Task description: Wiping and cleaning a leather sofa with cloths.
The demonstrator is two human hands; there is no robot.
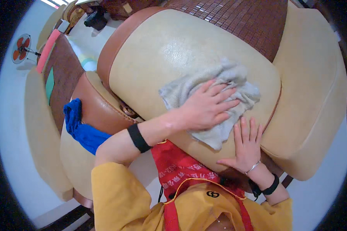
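My left hand point(209, 106) lies palm down on a crumpled pale grey cloth point(202, 86), its fingers spread over the folds. Beneath the cloth is the broad cream leather armrest point(150, 57) of a sofa, with brown leather along its side. My right hand point(247, 147) rests flat on the same cream leather, just below the cloth's right part, fingers apart and thumb out to the left; it holds nothing. A blue cloth point(86, 135) hangs over a smaller brown-and-cream armrest point(101, 112) at the left, partly behind my left forearm.
A brown tile-patterned seat mat point(237, 20) lies beyond the armrest. A cream sofa section point(309, 86) stands at the right. At the left are another cream sofa part point(40, 124), a brown mat point(65, 69) with a green piece on it, and a fan point(21, 48) with orange blades.
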